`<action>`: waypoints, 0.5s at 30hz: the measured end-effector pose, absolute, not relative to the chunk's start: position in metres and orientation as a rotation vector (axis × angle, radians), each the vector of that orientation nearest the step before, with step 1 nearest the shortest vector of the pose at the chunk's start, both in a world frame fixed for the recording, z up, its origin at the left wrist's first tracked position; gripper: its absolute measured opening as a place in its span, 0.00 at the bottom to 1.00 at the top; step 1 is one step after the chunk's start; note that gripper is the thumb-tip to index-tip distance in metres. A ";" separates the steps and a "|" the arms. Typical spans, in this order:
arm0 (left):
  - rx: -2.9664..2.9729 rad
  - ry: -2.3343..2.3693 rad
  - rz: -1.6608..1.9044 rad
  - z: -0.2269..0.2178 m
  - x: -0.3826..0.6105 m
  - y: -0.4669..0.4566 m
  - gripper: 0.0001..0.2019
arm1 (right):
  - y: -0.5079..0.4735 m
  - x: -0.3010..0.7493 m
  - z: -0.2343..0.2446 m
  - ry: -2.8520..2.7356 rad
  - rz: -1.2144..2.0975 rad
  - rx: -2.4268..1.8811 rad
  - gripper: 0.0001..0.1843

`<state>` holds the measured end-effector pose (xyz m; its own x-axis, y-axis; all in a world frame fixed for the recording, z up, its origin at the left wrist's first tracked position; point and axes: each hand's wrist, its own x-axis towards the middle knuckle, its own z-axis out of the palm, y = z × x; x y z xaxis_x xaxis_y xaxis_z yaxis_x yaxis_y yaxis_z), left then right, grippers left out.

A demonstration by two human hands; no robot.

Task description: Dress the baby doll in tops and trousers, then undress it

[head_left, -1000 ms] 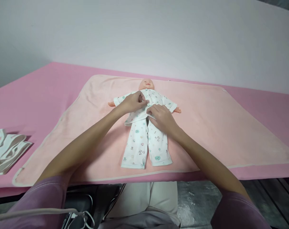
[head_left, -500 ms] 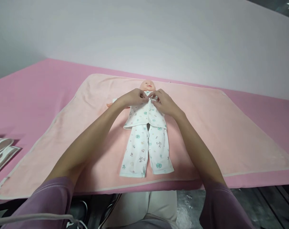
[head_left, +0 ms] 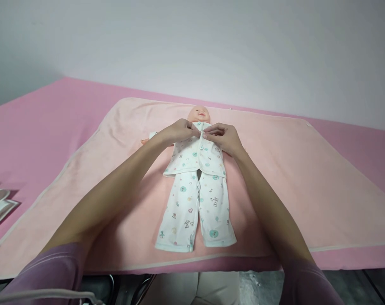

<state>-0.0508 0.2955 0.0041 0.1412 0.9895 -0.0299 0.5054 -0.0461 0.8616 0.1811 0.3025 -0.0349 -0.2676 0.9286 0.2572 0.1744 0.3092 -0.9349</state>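
Note:
A baby doll (head_left: 199, 113) lies on its back, dressed in a white printed shirt (head_left: 187, 159) and matching white trousers (head_left: 178, 216). Both hands are at the upper chest of the shirt, on either side of its front opening. My left hand (head_left: 183, 130) pinches the shirt's front edge just below the collar. Close beside it, my right hand (head_left: 225, 136) has thumb and fingertips closed on the other side of the same edge. A button (head_left: 201, 148) shows lower on the front. The doll's left arm is mostly hidden by my right hand.
Under the doll a peach blanket (head_left: 275, 178) spreads over a pink table (head_left: 36, 118). Folded white cloth items (head_left: 0, 207) lie at the table's left edge. A pale wall (head_left: 192, 51) stands behind the table, and a cable (head_left: 46, 294) crosses the lower left.
My right hand has shifted slightly right and down, uncovering more of the collar. My left hand stays near the same spot on the shirt. The view has moved a little.

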 end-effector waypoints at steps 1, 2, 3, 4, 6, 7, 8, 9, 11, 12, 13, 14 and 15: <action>1.651 1.472 0.769 0.004 -0.051 0.296 0.07 | 0.301 0.181 -0.034 -1.674 1.028 -1.015 0.21; 1.646 1.468 0.721 0.003 -0.051 0.296 0.07 | 0.300 0.180 -0.032 -1.688 1.001 -1.014 0.20; 1.639 1.464 0.678 0.003 -0.051 0.297 0.07 | 0.298 0.179 -0.030 -1.706 0.967 -1.010 0.18; 1.626 1.468 0.666 0.004 -0.051 0.297 0.07 | 0.297 0.178 -0.028 -1.728 0.929 -1.004 0.17; 1.603 1.478 0.667 0.005 -0.050 0.296 0.07 | 0.294 0.174 -0.025 -1.782 0.854 -1.003 0.15; 1.596 1.475 0.675 0.006 -0.051 0.296 0.07 | 0.292 0.173 -0.024 -1.804 0.824 -1.008 0.14; 1.595 1.467 0.684 0.006 -0.051 0.295 0.07 | 0.291 0.171 -0.024 -1.817 0.802 -1.018 0.13; 1.600 1.452 0.692 0.007 -0.051 0.294 0.08 | 0.290 0.169 -0.025 -1.818 0.792 -1.032 0.13; 1.629 1.414 0.705 0.007 -0.053 0.293 0.10 | 0.290 0.167 -0.027 -1.784 0.811 -1.064 0.13; 1.649 1.399 0.710 0.006 -0.053 0.292 0.11 | 0.291 0.166 -0.028 -1.754 0.837 -1.076 0.14; 1.673 1.389 0.713 0.006 -0.053 0.292 0.12 | 0.292 0.166 -0.030 -1.723 0.871 -1.084 0.15; 1.695 1.382 0.717 0.005 -0.053 0.291 0.13 | 0.293 0.167 -0.032 -1.696 0.908 -1.087 0.16; 1.713 1.375 0.722 0.004 -0.053 0.291 0.13 | 0.295 0.168 -0.033 -1.677 0.949 -1.082 0.17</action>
<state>-0.0529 0.2910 0.0039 0.2442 0.9684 -0.0509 0.5078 -0.0830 0.8574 0.1676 0.2947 -0.0332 -0.2138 0.9377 0.2738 0.2485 0.3233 -0.9131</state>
